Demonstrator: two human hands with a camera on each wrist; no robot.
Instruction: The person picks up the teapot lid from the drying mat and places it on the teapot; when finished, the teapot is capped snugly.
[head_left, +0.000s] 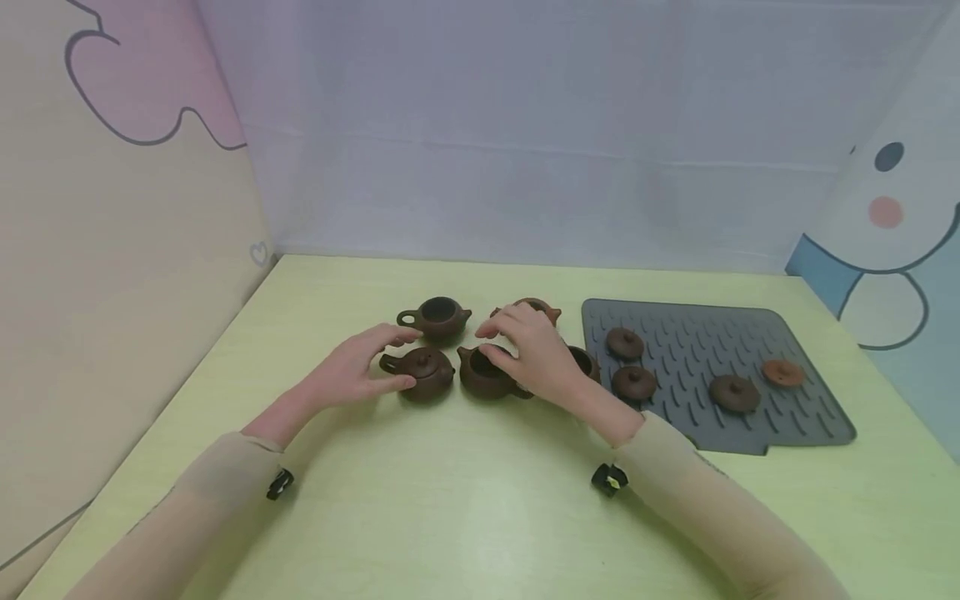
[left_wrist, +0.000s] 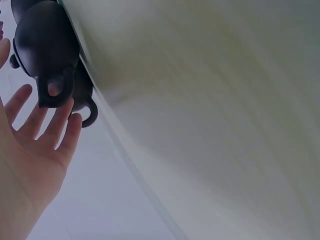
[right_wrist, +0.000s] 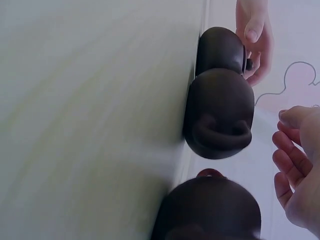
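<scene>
A dark brown teapot (head_left: 426, 382) with its lid on stands at the front left of the group. My left hand (head_left: 352, 367) is beside its handle, fingers and thumb spread apart. In the left wrist view the fingers of the left hand (left_wrist: 37, 150) extend near the handle of the lidded teapot (left_wrist: 47, 42). Just right of it stands a lidless dark teapot (head_left: 483, 385). Over that one hovers my right hand (head_left: 540, 358), fingers loosely bent. The right wrist view shows the right hand (right_wrist: 302, 165) apart from the lidless teapot (right_wrist: 220, 110), holding nothing.
Behind stand a lidless dark teapot (head_left: 441, 323) and a reddish-brown teapot (head_left: 553, 315). Another dark teapot (head_left: 589, 364) is partly hidden by the right hand. A grey ridged mat (head_left: 675, 321) on the right bears several lids, including a dark lid (head_left: 735, 394) and an orange-brown lid (head_left: 783, 373).
</scene>
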